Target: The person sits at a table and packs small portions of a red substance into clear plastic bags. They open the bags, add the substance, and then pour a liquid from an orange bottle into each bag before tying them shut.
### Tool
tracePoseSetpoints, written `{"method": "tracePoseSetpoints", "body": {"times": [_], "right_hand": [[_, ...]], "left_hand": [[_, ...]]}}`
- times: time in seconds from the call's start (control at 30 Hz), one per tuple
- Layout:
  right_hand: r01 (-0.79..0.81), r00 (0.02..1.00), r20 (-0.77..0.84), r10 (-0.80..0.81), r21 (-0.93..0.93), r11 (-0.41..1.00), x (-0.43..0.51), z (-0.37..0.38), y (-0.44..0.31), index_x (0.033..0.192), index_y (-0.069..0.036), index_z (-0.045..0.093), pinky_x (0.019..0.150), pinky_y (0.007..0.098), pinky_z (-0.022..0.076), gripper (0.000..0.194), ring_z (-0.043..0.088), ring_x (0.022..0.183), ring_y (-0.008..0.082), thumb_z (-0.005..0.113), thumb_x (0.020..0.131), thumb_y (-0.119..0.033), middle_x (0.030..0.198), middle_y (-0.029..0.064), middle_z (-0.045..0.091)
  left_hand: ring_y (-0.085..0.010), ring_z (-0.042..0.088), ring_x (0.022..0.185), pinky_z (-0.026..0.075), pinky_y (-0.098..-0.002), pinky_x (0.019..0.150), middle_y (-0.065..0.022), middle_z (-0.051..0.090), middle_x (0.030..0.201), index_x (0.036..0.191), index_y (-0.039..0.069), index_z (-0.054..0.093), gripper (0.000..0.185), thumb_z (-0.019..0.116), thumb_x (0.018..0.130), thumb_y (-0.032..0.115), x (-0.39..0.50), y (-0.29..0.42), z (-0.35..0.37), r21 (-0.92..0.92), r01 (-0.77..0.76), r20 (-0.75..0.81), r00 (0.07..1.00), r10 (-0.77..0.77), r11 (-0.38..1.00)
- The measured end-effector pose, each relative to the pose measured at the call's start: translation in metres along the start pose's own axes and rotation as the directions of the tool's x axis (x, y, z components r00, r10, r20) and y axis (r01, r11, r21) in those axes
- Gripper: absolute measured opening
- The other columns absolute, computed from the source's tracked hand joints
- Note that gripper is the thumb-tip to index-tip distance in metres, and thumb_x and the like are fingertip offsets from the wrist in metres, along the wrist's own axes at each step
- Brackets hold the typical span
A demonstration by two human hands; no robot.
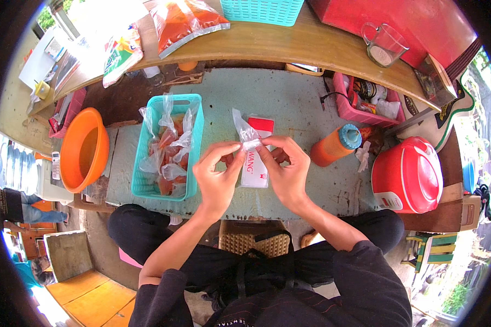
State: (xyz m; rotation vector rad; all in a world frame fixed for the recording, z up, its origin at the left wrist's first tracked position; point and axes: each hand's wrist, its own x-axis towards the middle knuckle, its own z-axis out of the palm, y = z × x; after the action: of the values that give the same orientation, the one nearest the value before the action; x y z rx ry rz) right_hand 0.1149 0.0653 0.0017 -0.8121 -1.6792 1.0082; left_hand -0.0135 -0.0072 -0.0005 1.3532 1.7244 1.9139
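My left hand and my right hand meet over the middle of the table, both pinching a clear plastic bag between thumb and forefinger. The pinched part looks folded or bunched, and its upper end sticks up to the left. Under it lies a white and red pack bearing writing, partly hidden by my fingers. Left of my hands stands a turquoise plastic basket holding several small knotted clear bags of orange-red sauce. To the right is a squeeze bottle with orange contents and a blue cap.
An orange basin stands far left, a red and white rice cooker or jug far right. Pink baskets sit at both back corners. A wooden shelf across the back carries a large sauce bag and a glass mug. Other people are partly visible far left.
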Motion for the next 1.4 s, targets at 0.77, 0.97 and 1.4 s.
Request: {"method": "tracePoseSetpoints", "body": {"times": [0.77, 0.97, 1.4], "right_hand": [[-0.491, 0.865, 0.398, 0.307, 0.542, 0.682, 0.006, 0.0, -0.013, 0.109, -0.009, 0.056, 0.049, 0.0203, 0.0291, 0.017, 0.042, 0.058, 0.0009, 0.067, 0.095, -0.011, 0.081, -0.0041, 0.061], [-0.202, 0.951, 0.248, 0.184, 0.048, 0.978, -0.003, -0.002, -0.022, 0.111, 0.0, 0.068, 0.053, 0.018, 0.0328, 0.018, 0.045, 0.063, -0.0013, 0.068, 0.094, -0.007, 0.078, -0.0034, 0.064], [-0.678, 0.734, 0.537, 0.416, 0.537, 0.502, 0.004, -0.003, 0.003, 0.103, -0.01, 0.063, 0.051, 0.0229, 0.0236, 0.019, 0.033, 0.058, 0.003, 0.059, 0.101, -0.029, 0.071, -0.0086, 0.048]], "left_hand": [[-0.0083, 0.061, 0.081, 0.045, -0.0234, 0.066, -0.0015, 0.067, 0.094, 0.109, 0.004, 0.063, 0.017, 0.066, 0.094, 0.011, 0.012, 0.0, -0.011, -0.547, 0.661, 0.394, 0.744, -0.539, 0.514], [-0.0031, 0.055, 0.077, 0.043, -0.0194, 0.064, 0.0007, 0.066, 0.093, 0.103, 0.001, 0.066, 0.013, 0.065, 0.096, 0.012, 0.01, 0.012, -0.01, -0.394, 0.585, 0.284, 0.811, -0.512, 0.709], [-0.0077, 0.056, 0.085, 0.045, -0.0247, 0.074, 0.0004, 0.063, 0.097, 0.108, 0.002, 0.064, 0.018, 0.06, 0.1, 0.018, 0.025, 0.0, -0.026, -0.339, 0.81, 0.568, 0.582, -0.583, 0.478]]}}
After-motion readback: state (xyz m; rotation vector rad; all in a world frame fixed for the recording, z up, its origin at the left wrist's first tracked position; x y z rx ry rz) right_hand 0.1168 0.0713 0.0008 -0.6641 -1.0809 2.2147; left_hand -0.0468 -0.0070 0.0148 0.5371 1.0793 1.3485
